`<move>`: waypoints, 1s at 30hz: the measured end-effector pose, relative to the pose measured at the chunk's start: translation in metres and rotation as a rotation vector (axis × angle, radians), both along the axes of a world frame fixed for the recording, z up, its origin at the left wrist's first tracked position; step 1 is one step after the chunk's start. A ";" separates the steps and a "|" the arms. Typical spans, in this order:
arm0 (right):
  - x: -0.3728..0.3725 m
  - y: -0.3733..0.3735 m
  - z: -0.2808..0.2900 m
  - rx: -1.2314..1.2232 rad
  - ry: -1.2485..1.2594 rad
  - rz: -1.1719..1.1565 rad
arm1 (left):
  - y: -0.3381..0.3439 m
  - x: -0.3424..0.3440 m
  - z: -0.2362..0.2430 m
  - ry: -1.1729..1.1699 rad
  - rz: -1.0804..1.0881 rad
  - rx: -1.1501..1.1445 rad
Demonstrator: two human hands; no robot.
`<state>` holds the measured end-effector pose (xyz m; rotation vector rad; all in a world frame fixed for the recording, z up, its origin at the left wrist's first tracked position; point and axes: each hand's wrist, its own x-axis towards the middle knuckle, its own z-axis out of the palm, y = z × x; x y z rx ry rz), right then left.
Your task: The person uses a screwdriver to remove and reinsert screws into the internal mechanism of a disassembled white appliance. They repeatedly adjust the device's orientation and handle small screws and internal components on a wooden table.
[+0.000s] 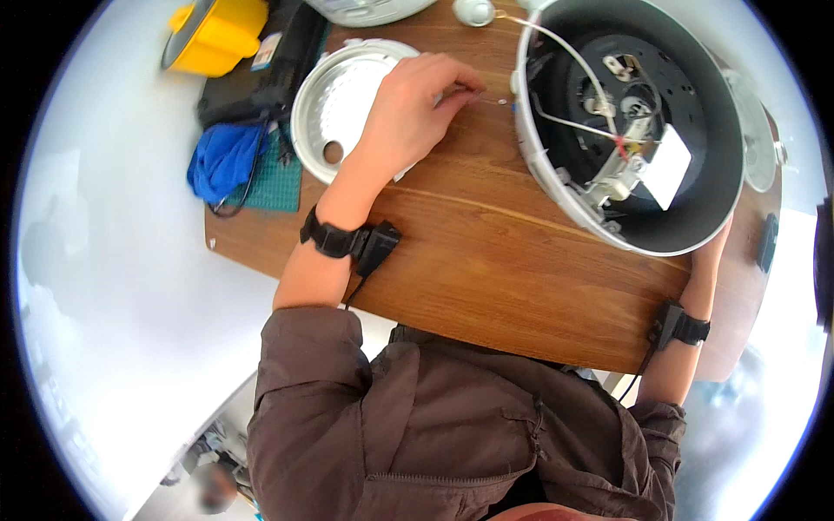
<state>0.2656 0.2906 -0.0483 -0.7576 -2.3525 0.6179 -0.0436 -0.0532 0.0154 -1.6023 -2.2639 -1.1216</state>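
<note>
My left hand [419, 106] is over the table with thumb and fingertips pinched together. A thin piece with a small pale end sticks out from the pinch toward the housing; I cannot make out its kind. Beneath this hand and wrist lies a round white perforated cover [326, 104] with a hole near its lower edge. To the right stands a large round appliance housing [543, 148], its dark inside facing up, with white wires, metal brackets and a white plate [667, 168] in it. My right forearm [702, 286] reaches behind the housing's right side, which hides the right hand's fingers.
At the back left are a yellow container [228, 35], a black case [239, 97], a blue cloth [224, 161] and a green cutting mat [282, 178]. A transparent lid [757, 143] lies beyond the housing. A small dark object [767, 242] sits near the table's right edge.
</note>
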 end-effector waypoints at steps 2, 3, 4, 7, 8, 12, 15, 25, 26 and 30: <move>0.005 0.010 -0.009 0.012 -0.030 -0.012 | -0.008 -0.001 0.006 -0.095 0.038 0.005; 0.004 0.010 -0.009 0.005 -0.040 -0.025 | -0.011 -0.001 0.008 -0.144 0.049 0.010; 0.004 0.010 -0.009 -0.001 -0.049 -0.041 | -0.013 -0.003 0.009 -0.165 0.060 0.000; -0.001 0.007 0.000 0.035 -0.117 0.011 | -0.017 -0.005 0.008 -0.243 0.062 0.056; -0.004 0.004 0.004 0.020 -0.124 -0.021 | -0.018 -0.005 0.008 -0.228 0.068 0.065; -0.012 -0.006 0.014 0.010 -0.147 -0.052 | -0.020 -0.013 0.006 -0.182 0.075 0.069; -0.011 -0.004 0.011 0.017 -0.141 -0.042 | -0.024 -0.021 0.007 -0.107 0.092 0.082; -0.008 -0.004 0.010 0.028 -0.121 -0.036 | -0.021 -0.017 0.002 0.086 -0.020 -0.035; -0.007 -0.002 0.008 0.036 -0.100 -0.027 | -0.020 -0.014 0.003 0.090 -0.024 -0.033; -0.003 0.007 0.001 0.053 -0.075 0.005 | -0.013 -0.013 -0.012 0.268 -0.104 -0.046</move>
